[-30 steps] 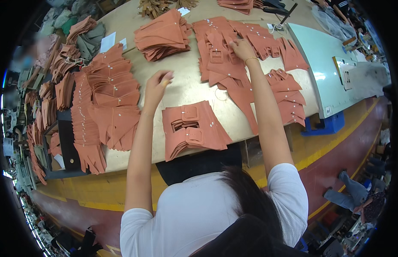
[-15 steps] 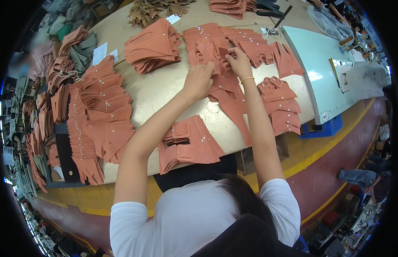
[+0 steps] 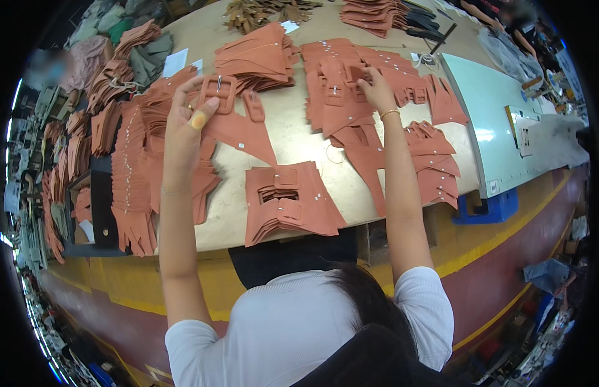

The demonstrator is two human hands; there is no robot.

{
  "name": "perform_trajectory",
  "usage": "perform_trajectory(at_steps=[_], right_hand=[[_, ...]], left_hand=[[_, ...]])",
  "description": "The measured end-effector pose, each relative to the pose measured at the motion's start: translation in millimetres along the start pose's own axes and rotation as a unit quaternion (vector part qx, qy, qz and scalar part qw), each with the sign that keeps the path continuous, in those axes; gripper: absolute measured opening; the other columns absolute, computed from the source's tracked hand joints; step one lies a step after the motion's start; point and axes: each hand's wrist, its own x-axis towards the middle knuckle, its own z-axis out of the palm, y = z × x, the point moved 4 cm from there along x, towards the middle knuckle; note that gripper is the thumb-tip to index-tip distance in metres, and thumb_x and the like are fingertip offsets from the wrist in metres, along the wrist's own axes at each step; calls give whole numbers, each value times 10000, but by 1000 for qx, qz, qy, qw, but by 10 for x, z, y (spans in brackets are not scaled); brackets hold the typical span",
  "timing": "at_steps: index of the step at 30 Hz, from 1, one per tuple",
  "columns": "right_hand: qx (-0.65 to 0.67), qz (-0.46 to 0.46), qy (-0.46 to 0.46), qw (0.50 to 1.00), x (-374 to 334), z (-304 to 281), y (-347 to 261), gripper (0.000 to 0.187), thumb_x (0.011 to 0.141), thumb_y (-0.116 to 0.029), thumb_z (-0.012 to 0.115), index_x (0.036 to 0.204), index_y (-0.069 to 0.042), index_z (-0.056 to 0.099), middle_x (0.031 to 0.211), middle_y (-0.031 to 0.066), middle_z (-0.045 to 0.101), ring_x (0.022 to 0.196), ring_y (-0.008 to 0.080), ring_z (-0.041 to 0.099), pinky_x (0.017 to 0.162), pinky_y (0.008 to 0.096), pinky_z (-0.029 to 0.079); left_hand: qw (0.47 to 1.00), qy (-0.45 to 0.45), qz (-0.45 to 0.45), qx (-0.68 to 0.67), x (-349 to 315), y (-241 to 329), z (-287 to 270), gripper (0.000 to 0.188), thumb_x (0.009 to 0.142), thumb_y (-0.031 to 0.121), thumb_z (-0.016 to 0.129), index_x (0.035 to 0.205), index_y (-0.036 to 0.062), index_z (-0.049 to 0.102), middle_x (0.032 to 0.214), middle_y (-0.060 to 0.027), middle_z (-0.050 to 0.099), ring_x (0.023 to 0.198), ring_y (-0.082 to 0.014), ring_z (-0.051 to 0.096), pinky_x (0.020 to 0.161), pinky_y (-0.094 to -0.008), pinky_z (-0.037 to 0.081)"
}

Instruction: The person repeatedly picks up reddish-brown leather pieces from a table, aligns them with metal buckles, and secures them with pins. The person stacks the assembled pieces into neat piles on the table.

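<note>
Panel (image 3: 242,134), one, terracotta, matte and flat, tapering to a point at lower right; small white label on its face. Fitted with a squarish covered buckle (image 3: 231,97) with a metal prong; a second, narrower-looking buckle (image 3: 253,106) stands tilted beside it. Position: raised over the counter (image 3: 296,132), left of centre.

Left hand (image 3: 195,109): grip closed on the panel, thumb laid on the buckle. Right hand (image 3: 377,90): fingertips at the upper right of a central stack (image 3: 351,116) of matching buckled pieces; whether the grip pinches a flap there cannot be told.

Surroundings: front stack (image 3: 315,193), terracotta, two buckles uppermost; rear stack (image 3: 251,55), unbuckled on top; left-hand bundles (image 3: 131,184), overlapping, white-labelled; mint-green board (image 3: 470,106), at right.
</note>
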Motion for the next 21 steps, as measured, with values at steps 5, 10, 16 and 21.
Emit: perform_trajectory(at_steps=[5,10,16,21], right_hand=[[-80,38,17,996,71,23,316,371,857,-163,650,1196,-24,594,1034,127,686,910,195,661,823,315,508],[-110,5,3,994,75,-1,252,381,869,-190,645,1198,-5,594,998,121,692,897,177,660,803,309,511],[-57,25,15,998,74,-71,79,388,861,-318,624,1105,-17,649,922,169,695,858,270,672,786,354,508],[-68,26,-32,997,37,-72,-88,285,860,-238,614,1002,7,650,807,77,660,736,151,592,682,293,467]], left_hand=[[998,45,-14,-28,-262,-1,-361,506,903,56,589,1369,53,391,1099,-89,624,962,-117,624,789,-228,526],[995,-22,24,-92,-118,-273,-491,504,916,60,568,1386,76,386,1131,-75,614,963,-114,622,803,-229,523],[804,62,15,591,395,-971,-179,623,805,114,664,1370,38,411,1269,-171,534,1169,-326,509,971,-441,424],[846,-166,167,478,684,-1374,1122,675,761,250,725,1342,47,447,1237,-227,504,1111,-376,525,928,-450,440]])
